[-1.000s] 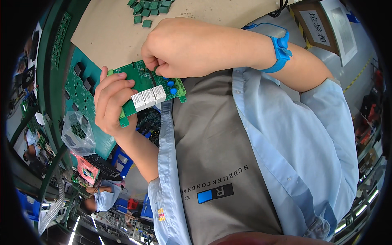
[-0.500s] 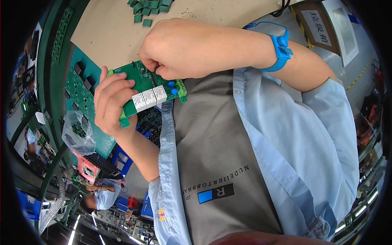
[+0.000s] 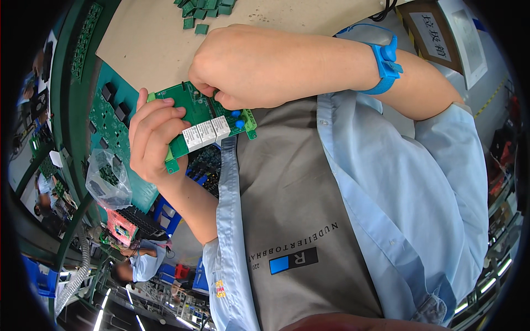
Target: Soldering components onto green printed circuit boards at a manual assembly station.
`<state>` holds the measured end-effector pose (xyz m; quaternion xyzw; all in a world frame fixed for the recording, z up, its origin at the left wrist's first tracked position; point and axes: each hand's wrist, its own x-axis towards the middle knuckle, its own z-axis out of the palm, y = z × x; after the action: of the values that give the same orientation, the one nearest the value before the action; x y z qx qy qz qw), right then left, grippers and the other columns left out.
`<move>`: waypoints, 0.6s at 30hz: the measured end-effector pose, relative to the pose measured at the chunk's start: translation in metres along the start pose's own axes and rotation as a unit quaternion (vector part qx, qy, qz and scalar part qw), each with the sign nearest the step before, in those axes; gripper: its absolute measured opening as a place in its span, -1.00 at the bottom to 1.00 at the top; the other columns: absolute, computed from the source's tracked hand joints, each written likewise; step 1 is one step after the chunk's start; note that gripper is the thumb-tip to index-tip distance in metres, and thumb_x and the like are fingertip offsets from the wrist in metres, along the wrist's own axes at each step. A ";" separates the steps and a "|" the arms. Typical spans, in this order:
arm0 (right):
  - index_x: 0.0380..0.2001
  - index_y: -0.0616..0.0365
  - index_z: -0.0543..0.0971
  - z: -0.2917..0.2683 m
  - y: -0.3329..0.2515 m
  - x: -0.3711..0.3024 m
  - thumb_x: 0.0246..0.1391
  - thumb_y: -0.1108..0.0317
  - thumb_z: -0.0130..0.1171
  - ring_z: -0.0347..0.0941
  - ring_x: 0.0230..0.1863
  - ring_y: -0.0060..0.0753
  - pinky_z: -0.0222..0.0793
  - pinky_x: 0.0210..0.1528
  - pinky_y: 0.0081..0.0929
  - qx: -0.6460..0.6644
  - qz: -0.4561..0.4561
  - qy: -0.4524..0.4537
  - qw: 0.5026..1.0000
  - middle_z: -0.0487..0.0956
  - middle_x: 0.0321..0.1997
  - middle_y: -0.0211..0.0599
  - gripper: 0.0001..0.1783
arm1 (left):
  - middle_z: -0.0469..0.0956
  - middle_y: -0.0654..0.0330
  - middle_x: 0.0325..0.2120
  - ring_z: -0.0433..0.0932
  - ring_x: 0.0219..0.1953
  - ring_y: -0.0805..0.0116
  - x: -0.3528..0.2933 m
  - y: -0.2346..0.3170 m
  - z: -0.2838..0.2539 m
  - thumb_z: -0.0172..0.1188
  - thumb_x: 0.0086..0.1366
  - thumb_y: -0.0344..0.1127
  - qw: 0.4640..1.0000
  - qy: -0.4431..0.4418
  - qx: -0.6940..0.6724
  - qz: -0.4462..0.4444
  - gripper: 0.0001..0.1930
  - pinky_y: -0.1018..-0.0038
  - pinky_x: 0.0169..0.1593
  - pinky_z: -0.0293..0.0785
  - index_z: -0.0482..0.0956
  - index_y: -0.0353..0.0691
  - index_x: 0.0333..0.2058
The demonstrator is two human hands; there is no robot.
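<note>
My left hand (image 3: 154, 135) grips a green circuit board (image 3: 185, 113) by its left side, fingers bent over the edge. The board is tilted in front of my chest and carries a row of white box-shaped relays (image 3: 206, 133), two blue disc components (image 3: 238, 119) and green terminal blocks (image 3: 249, 119). My right hand (image 3: 229, 69) reaches over the board's far right part, its fingers closed in a pinch close to the surface. What those fingertips hold, if anything, is hidden behind the hand. Around my right wrist is a blue wrist strap (image 3: 383, 69) with a cord.
Several small green pieces (image 3: 204, 8) lie on the tan tabletop (image 3: 149, 44). At left are a green mat with circuit boards (image 3: 110, 129) and a clear plastic bag (image 3: 107, 179). A cardboard box (image 3: 428, 33) stands at far right. Another person (image 3: 146, 259) works at lower left.
The board and both hands have shifted very slightly to the right in the picture. The grip of my left hand and the pinch of my right look the same.
</note>
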<state>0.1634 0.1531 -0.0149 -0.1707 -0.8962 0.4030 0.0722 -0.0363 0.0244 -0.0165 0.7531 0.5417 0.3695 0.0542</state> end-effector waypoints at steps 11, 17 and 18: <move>-0.44 0.27 0.70 -0.001 0.004 -0.006 -0.10 0.53 0.30 0.44 -0.58 -0.17 0.46 -0.37 -0.30 0.002 -0.028 0.045 0.999 0.62 -0.58 -0.22 -0.91 | 0.68 0.19 -0.46 0.66 -0.22 0.16 0.003 0.005 0.001 0.37 0.09 -0.40 1.000 -0.002 -0.003 0.008 -0.90 -0.11 0.26 0.50 0.61 -0.20 -0.53; -0.42 0.26 0.69 0.000 0.010 -0.010 -0.05 0.54 0.32 0.46 -0.53 -0.24 0.42 -0.37 -0.37 0.089 -0.001 0.056 0.994 0.63 -0.54 -0.29 -0.93 | 0.69 0.18 -0.46 0.67 -0.21 0.15 0.000 0.001 0.001 0.37 0.10 -0.40 1.000 0.007 -0.005 -0.005 -0.90 -0.11 0.26 0.50 0.61 -0.19 -0.53; -0.41 0.26 0.69 0.001 0.011 -0.010 -0.04 0.54 0.33 0.47 -0.51 -0.27 0.42 -0.37 -0.39 0.111 0.002 0.057 0.992 0.63 -0.52 -0.31 -0.93 | 0.69 0.18 -0.46 0.67 -0.21 0.15 0.000 0.000 0.002 0.37 0.10 -0.40 1.000 0.010 -0.007 -0.007 -0.89 -0.12 0.26 0.50 0.61 -0.19 -0.53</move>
<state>0.1756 0.1556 -0.0235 -0.1864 -0.8402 0.4895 0.1406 -0.0355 0.0246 -0.0180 0.7448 0.5450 0.3808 0.0567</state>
